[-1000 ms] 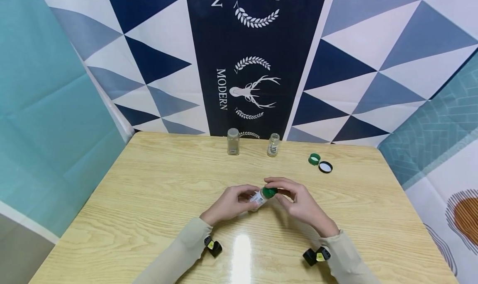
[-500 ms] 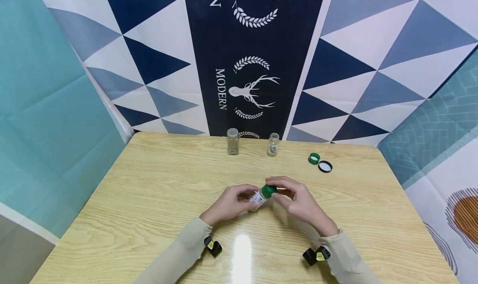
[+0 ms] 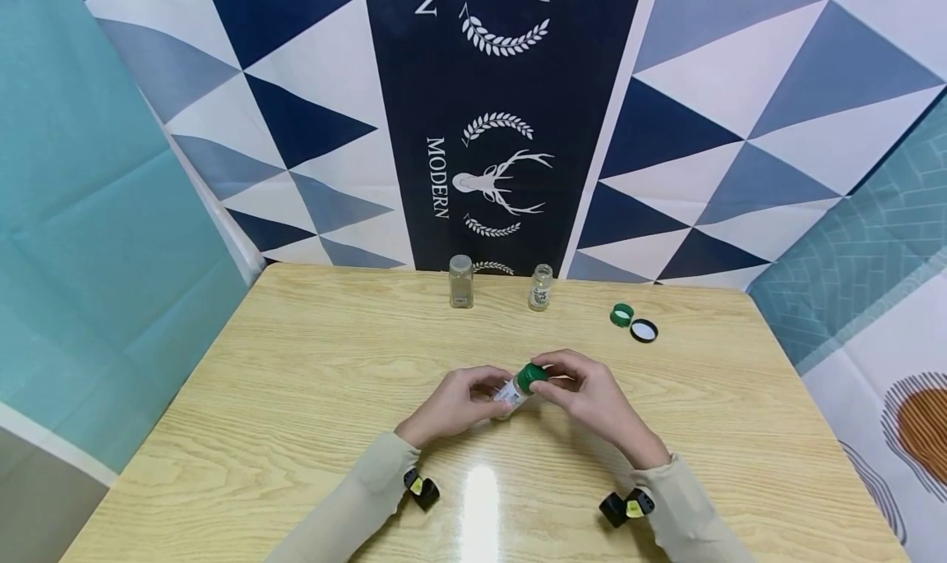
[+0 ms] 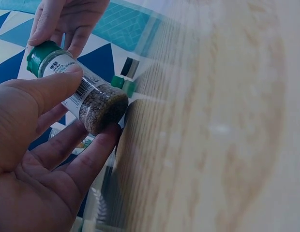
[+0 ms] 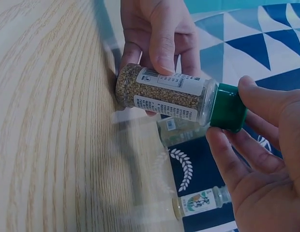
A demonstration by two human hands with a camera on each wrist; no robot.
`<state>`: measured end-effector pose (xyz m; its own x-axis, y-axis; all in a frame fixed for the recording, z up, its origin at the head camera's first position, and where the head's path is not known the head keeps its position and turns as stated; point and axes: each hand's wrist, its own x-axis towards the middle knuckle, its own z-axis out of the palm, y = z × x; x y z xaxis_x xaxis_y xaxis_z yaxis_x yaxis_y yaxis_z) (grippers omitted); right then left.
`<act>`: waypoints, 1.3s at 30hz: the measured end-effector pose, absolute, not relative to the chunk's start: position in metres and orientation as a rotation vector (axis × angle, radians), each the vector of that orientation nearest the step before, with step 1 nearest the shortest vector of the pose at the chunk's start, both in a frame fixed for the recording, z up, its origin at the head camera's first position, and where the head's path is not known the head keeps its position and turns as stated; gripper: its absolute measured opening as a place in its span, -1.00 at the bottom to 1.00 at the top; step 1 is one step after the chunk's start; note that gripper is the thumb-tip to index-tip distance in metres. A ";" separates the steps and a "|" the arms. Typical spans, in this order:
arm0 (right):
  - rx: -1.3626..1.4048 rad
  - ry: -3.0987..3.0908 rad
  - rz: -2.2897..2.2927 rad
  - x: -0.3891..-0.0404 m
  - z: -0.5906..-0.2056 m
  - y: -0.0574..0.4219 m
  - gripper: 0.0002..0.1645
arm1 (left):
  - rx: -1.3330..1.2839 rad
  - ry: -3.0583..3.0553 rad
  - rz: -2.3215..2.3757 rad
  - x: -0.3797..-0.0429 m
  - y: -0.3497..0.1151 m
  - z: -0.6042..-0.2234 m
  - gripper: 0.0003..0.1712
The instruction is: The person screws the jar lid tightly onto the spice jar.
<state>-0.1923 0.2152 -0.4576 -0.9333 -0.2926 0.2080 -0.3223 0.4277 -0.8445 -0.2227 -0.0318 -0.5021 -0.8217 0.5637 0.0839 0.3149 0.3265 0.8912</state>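
Observation:
A clear spice jar point(image 5: 164, 94) with white labels holds small tan seeds and leans tilted just over the wooden table, its capped end up and to the right. Around its body, the left hand point(image 3: 455, 403) grips with thumb and fingers. On the jar's neck sits a green cap point(image 5: 228, 107). The right hand point(image 3: 595, 394) pinches that cap between thumb and fingertips. In the left wrist view the seeds lie toward the jar's base point(image 4: 104, 108), and the left thumb presses on the label.
At the table's back stand a square glass jar point(image 3: 461, 282) and a smaller lidless glass jar point(image 3: 541, 288). To their right lie a loose green cap point(image 3: 621, 315) and a black lid point(image 3: 644, 330). A patterned cloth point(image 3: 503, 94) hangs behind the table.
The right hand's fingers have shifted slightly around the green cap, and more of the cap shows now. The left hand keeps its grip on the jar in nearly the same place.

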 end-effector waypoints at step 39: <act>0.785 -2.525 1.587 -0.191 -0.456 0.219 -0.55 | 0.748 2.356 1.499 -0.222 -0.033 -0.502 -0.59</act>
